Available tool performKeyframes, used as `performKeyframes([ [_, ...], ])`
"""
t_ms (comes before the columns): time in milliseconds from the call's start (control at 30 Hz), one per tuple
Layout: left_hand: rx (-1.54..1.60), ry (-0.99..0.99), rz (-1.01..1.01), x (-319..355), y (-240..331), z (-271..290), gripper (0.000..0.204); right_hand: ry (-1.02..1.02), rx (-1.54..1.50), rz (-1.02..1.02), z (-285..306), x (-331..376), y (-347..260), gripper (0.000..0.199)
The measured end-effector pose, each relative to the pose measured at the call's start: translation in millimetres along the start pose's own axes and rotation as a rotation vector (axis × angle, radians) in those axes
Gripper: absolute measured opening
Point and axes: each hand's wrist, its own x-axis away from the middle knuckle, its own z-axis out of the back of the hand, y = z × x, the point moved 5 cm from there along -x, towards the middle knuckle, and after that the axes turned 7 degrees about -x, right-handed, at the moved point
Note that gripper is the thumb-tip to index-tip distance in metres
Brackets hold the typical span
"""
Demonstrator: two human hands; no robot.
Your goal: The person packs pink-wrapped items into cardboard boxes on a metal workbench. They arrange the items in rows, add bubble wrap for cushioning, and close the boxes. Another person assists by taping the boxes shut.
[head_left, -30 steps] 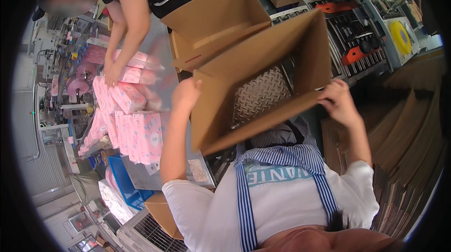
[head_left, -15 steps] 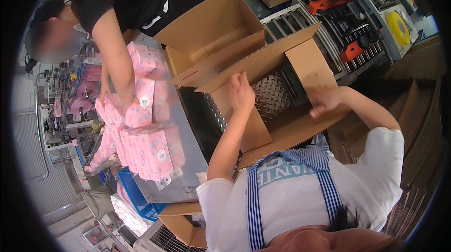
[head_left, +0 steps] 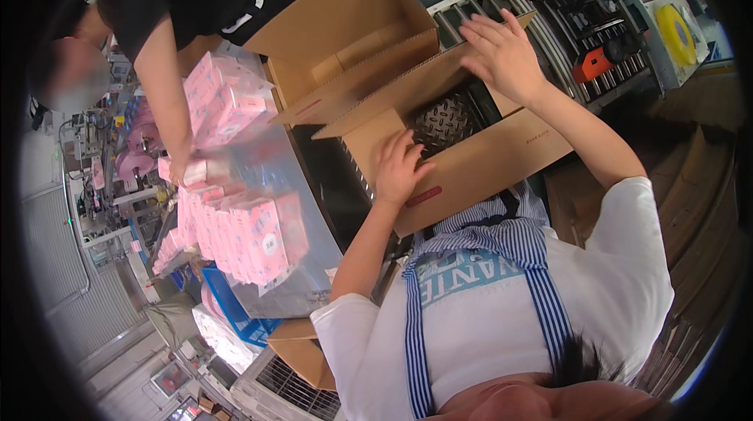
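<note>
A brown cardboard box [head_left: 486,166] stands in front of me, its near long flap raised and its far long flap upright. Through its opening a dark diamond-patterned metal plate [head_left: 445,121] shows. Over the left end of the box is my left hand [head_left: 398,171], fingers spread, next to the end flap [head_left: 369,138]. My right hand [head_left: 502,56] is stretched out with fingers extended at the right part of the far flap; whether it touches the flap I cannot tell. Neither hand holds anything.
Beyond stands a second open carton [head_left: 345,17]. To the left, pink packs [head_left: 247,236] stand in rows on a metal table [head_left: 306,284], where a co-worker's hand [head_left: 182,166] reaches. A roller conveyor with orange parts [head_left: 592,64] lies at the far right. A blue crate [head_left: 235,307] sits below the table.
My right hand has moved up and left from the right end flap to the far flap. The near flap now stands raised. My left hand has come slightly nearer. The co-worker's arm has shifted.
</note>
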Motion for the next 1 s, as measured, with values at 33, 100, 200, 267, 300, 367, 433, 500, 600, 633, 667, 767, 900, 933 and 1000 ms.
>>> performKeyframes([
  [33,0.031,0.160,-0.034,0,13,-2,0.025,-0.094,-0.078,-0.075,-5,15,0,0.028],
  [100,-0.194,0.352,-0.206,11,42,4,0.021,-0.207,-0.083,-0.040,-1,55,-19,0.023],
  [200,-0.344,0.258,0.006,18,35,-1,0.039,-0.314,-0.165,0.112,-25,112,-25,0.015],
  [267,-0.262,0.048,0.505,21,-10,14,0.055,-0.655,-0.082,-0.323,-25,109,-4,0.013],
  [300,-0.265,0.038,0.534,33,-31,15,0.058,-0.302,-0.257,-0.482,-17,108,13,0.016],
  [367,-0.321,0.023,0.620,73,-87,11,0.064,0.131,-0.601,-0.842,-28,139,63,0.025],
  [433,-0.064,0.077,0.929,98,-153,12,0.061,0.160,-0.749,-0.983,-81,224,121,0.036],
  [500,0.013,-0.035,1.035,150,-214,4,0.058,-0.491,-0.709,-1.451,-148,317,108,0.061],
  [600,0.335,0.316,0.964,127,-191,-11,0.052,-0.467,-0.654,-1.200,-137,359,113,0.057],
  [633,0.497,0.224,0.995,108,-169,-27,0.053,-0.473,-0.675,-1.183,-108,357,131,0.051],
  [667,0.774,0.319,1.020,128,-151,-58,0.056,-0.587,-0.609,-1.154,-76,321,132,0.044],
  [767,1.676,0.237,0.900,47,-48,-42,0.068,-0.361,-0.981,-1.252,31,269,172,0.036],
  [900,1.197,0.167,0.990,69,-72,-52,0.071,-0.434,-0.986,-1.089,44,146,59,0.032],
  [933,0.843,0.005,1.011,73,-83,-30,0.073,-0.616,-0.831,-1.030,21,135,30,0.032],
  [1000,0.551,-0.094,1.047,148,-136,-38,0.075,-0.732,-1.212,-0.613,-17,95,-68,0.026],
])
